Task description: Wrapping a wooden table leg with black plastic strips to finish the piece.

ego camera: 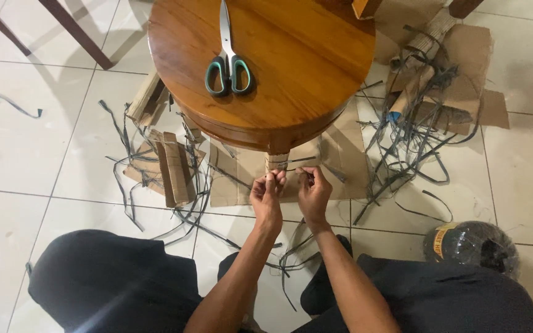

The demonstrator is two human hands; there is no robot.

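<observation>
here, left hand (267, 196) and right hand (313, 190) both pinched on a thin dark strip (293, 168), beneath round wooden table (316, 55), scissors (228, 58) on top

Both hands, left (267, 196) and right (313, 190), pinch dark strip (291, 163) by cardboard-wrapped stool leg (276, 161); scissors (229, 57) on round wooden stool (303, 68).

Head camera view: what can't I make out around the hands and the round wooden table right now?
- Cardboard-wrapped table leg: upper part hidden under the round wooden tabletop.
- Dark thin strip: its ends vanish between the fingertips of the left hand and right hand; grip too small to judge.
- Dark clear plastic container: contents unreadable through glare.
- Green-handled scissors: blade tip cut off by the top edge.
</observation>
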